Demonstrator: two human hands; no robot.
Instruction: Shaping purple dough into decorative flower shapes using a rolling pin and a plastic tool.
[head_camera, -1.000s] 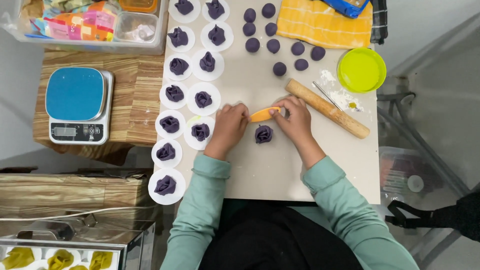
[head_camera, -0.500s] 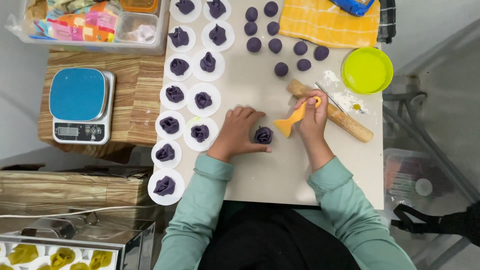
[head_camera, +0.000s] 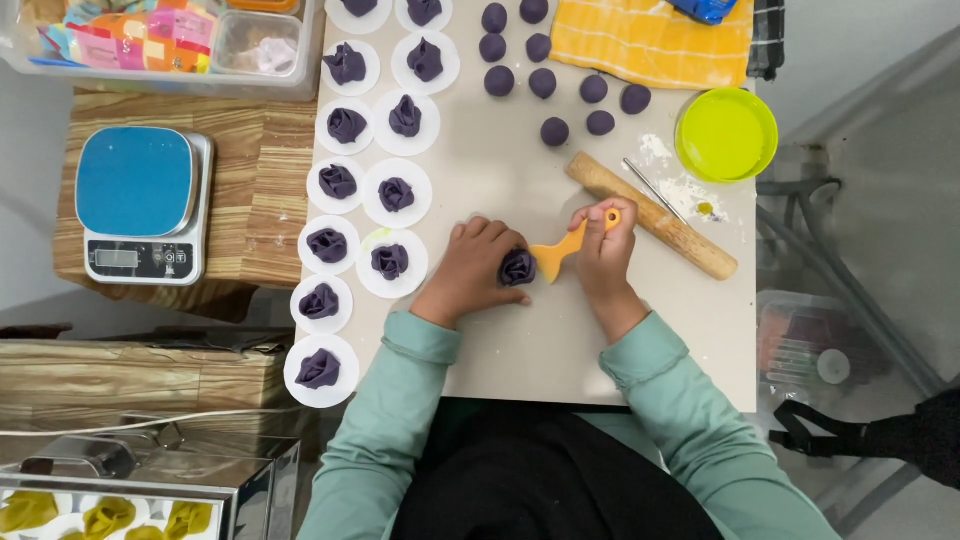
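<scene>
My left hand (head_camera: 470, 268) cups a folded purple dough piece (head_camera: 517, 267) on the pale table (head_camera: 520, 340). My right hand (head_camera: 603, 250) grips the handle of an orange scraper (head_camera: 558, 254), whose blade touches the right side of that dough piece. A wooden rolling pin (head_camera: 668, 223) lies just right of my right hand. Several shaped purple dough flowers on white paper rounds (head_camera: 390, 262) line the table's left side. Several plain purple dough balls (head_camera: 555, 132) lie farther back.
A lime-green bowl (head_camera: 727, 134) sits at the back right, a yellow cloth (head_camera: 650, 40) behind it. A blue-topped kitchen scale (head_camera: 140, 205) stands on a wooden block at left. A clear bin of packets (head_camera: 160, 40) is at the back left.
My right hand has swung the orange scraper from lying over the dough, up toward the rolling pin, and back down against the dough's right side. My left hand stays on the dough.
</scene>
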